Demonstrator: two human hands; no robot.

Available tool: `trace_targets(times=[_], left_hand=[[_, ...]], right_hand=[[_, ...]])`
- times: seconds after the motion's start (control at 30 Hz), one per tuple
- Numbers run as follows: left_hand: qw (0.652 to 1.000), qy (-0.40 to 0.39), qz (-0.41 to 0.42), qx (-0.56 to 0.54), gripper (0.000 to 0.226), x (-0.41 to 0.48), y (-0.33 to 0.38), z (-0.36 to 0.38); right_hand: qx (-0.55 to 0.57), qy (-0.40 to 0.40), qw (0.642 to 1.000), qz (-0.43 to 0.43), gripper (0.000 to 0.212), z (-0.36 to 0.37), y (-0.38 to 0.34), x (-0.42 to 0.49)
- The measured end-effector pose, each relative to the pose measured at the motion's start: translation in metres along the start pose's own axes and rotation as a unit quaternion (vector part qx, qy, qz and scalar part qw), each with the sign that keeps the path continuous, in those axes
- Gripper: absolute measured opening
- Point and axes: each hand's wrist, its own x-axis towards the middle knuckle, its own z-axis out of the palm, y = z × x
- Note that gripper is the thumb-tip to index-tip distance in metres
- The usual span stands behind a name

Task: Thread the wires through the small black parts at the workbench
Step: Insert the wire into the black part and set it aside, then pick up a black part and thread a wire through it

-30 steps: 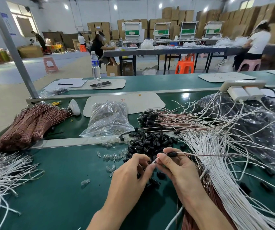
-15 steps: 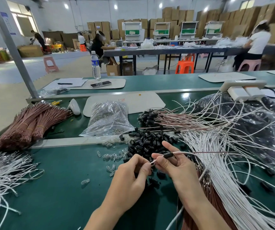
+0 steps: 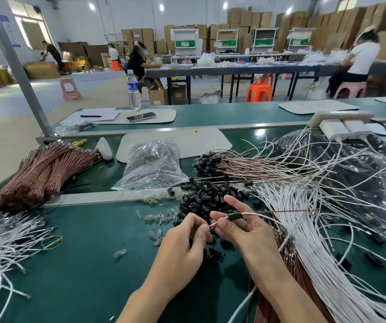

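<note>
Your right hand holds 1 small black part, a short dark sleeve, with a white wire running through it. Your left hand pinches the wire's tip (just left of that sleeve). The loose black parts are heaped just beyond the 2 grips.

Single head-worn wide-angle view, forward and down, close over the workbench, hall beyond.

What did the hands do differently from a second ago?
The left hand drew the white wire a little leftward through the black part, so more wire shows between the hands. The right hand straightened its forefinger, yet still pinches the part. The loose black parts and brown wire bundles stayed put.
</note>
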Motion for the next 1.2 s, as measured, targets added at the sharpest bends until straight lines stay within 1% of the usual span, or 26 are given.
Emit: trace_targets(times=[0.1,0.17,0.27,0.4,0.67,0.97,1.2], left_hand=[[0.998,0.018,0.020,0.063,0.015,-0.0017,0.0011,0.0025],[0.996,0.015,0.027,0.080,0.015,-0.0027,0.0014,0.0032],[0.997,0.009,0.036,0.074,0.017,-0.0035,0.0015,0.0029],[0.997,0.020,0.049,0.059,0.016,-0.0041,0.0032,0.0021],[0.995,0.035,0.049,0.080,0.015,-0.0043,0.0041,0.0021],[0.988,0.030,0.064,0.134,0.016,-0.0055,0.0027,0.0033],[0.988,0.037,0.062,0.134,0.033,-0.0051,0.0031,0.0043]], right_hand=[[-0.024,-0.002,1.000,0.005,0.053,-0.0002,0.0030,0.0001],[-0.044,0.003,0.999,0.007,0.050,-0.0002,0.0053,0.0003],[-0.061,-0.001,0.998,0.007,0.044,-0.0011,0.0066,-0.0001],[-0.095,0.005,0.996,-0.001,0.044,-0.0010,0.0071,-0.0001],[-0.128,0.009,0.991,-0.027,0.044,0.0019,0.0067,-0.0002],[-0.111,-0.003,0.994,-0.025,0.040,0.0024,0.0039,-0.0004],[-0.054,-0.003,0.998,-0.023,0.036,0.0004,0.0024,-0.0003]])
